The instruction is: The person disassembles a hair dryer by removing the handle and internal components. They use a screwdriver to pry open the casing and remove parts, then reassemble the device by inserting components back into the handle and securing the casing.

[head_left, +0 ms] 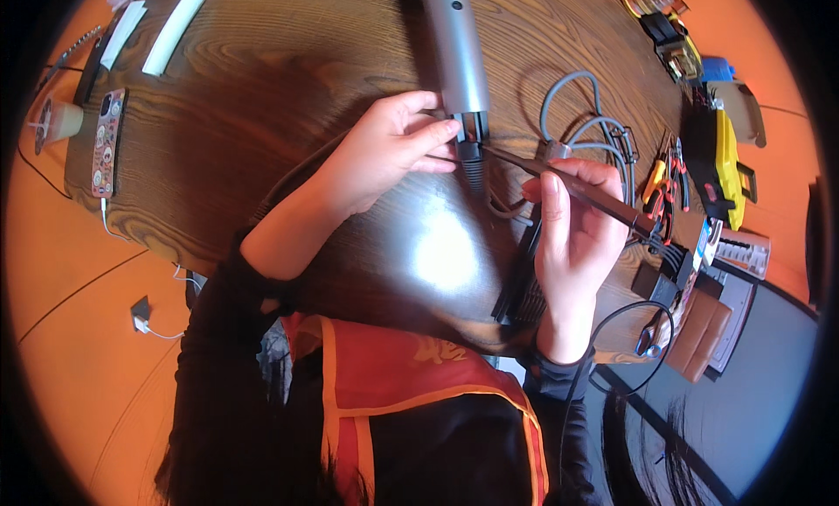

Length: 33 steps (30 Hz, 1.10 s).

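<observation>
A silver-grey hair dryer [461, 56] lies on the wooden table, its handle pointing toward me and two dark buttons on it. The handle's lower end is opened, and a black ribbed cord sleeve [473, 169] comes out there. My left hand [393, 143] grips this end from the left, thumb and fingers around the exposed part. In my right hand [584, 213], held like a pen, are dark slim tweezers [603, 198]. Their pointed tip reaches the opening just above the sleeve; whether it touches anything inside cannot be made out.
A coiled grey cord [598, 121] lies right of the dryer. Pliers [673, 187] and a yellow-black tool case [721, 169] sit at the right edge. A phone [108, 143] on a white cable, a cup [59, 121] and white strips [174, 32] are at left.
</observation>
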Tool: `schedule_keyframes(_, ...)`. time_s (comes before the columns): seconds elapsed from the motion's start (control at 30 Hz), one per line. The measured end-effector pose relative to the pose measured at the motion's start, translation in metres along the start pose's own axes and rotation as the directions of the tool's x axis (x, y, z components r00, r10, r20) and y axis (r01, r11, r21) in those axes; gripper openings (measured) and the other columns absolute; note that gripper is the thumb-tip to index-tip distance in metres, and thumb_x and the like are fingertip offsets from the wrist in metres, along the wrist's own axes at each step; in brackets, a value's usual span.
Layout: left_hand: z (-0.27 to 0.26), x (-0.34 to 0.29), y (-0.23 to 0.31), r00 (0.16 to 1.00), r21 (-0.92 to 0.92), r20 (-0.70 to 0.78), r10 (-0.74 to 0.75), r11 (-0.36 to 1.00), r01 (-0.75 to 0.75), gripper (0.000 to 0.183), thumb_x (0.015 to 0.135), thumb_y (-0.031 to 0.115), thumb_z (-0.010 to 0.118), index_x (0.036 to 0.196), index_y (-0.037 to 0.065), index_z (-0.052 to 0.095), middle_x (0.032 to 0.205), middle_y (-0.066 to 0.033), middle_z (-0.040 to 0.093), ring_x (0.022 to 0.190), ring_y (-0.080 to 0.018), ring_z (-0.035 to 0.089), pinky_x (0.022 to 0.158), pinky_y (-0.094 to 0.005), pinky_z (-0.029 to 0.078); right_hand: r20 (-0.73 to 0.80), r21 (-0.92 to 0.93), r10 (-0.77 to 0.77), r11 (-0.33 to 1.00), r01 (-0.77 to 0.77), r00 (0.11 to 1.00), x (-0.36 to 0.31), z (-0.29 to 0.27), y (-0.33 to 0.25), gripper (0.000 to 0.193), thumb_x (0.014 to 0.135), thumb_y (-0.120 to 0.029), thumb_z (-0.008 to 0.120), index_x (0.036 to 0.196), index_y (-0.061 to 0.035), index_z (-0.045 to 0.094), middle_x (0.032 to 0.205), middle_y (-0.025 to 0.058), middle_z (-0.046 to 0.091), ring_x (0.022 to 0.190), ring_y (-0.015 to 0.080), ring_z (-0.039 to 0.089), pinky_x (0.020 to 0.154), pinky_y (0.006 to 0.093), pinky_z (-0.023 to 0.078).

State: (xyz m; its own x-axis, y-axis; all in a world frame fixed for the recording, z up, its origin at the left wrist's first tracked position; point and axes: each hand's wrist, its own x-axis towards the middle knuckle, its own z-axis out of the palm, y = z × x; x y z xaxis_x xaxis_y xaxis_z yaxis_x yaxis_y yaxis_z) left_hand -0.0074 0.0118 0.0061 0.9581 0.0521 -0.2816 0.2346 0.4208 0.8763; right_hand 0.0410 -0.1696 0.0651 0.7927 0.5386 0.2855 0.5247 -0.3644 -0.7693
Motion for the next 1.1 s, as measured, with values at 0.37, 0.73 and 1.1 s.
schedule_keyframes(0.37, -0.003, 0.001, -0.005, 0.999, -0.052, 0.027, 0.018, 0.999, -0.016, 0.037, 0.085, 0.01, 0.055, 0.119, -0.001, 0.046, 0.103, -0.0105, 0.06, 0.093, -0.016, 0.058, 0.081, -0.03, 0.049, -0.139, 0.026, -0.245, 0.968, 0.251, 0.96, 0.024, 0.023, -0.01, 0.04, 0.072, -0.003, 0.07, 0.107, -0.0023, 0.051, 0.093, 0.0105, 0.062, 0.08, 0.0208, 0.063, 0.071, 0.027, 0.049)
schedule_keyframes(0.73, 0.002, 0.004, -0.01, 0.999, -0.107, -0.009, 0.05, 0.993, -0.051, 0.028, 0.081, 0.003, 0.059, 0.108, -0.002, 0.054, 0.098, -0.0083, 0.061, 0.086, -0.0123, 0.058, 0.077, -0.025, 0.048, 0.096, 0.107, -0.106, 0.99, 0.095, 0.99, 0.018, 0.014, -0.011, 0.015, 0.072, 0.002, 0.067, 0.085, 0.0008, 0.059, 0.083, 0.0096, 0.063, 0.078, 0.0197, 0.062, 0.07, 0.0267, 0.048)
schedule_keyframes(1.1, 0.009, -0.002, -0.009, 0.995, -0.082, -0.086, 0.041, 0.995, -0.048, 0.026, 0.082, 0.01, 0.06, 0.105, 0.002, 0.052, 0.091, -0.0046, 0.058, 0.081, -0.0106, 0.056, 0.068, -0.0238, 0.047, -0.238, 0.148, 0.031, 0.989, 0.005, 0.971, 0.008, 0.036, -0.026, 0.015, 0.074, 0.006, 0.066, 0.085, 0.002, 0.057, 0.078, 0.0084, 0.063, 0.071, 0.0108, 0.059, 0.065, 0.0204, 0.047)
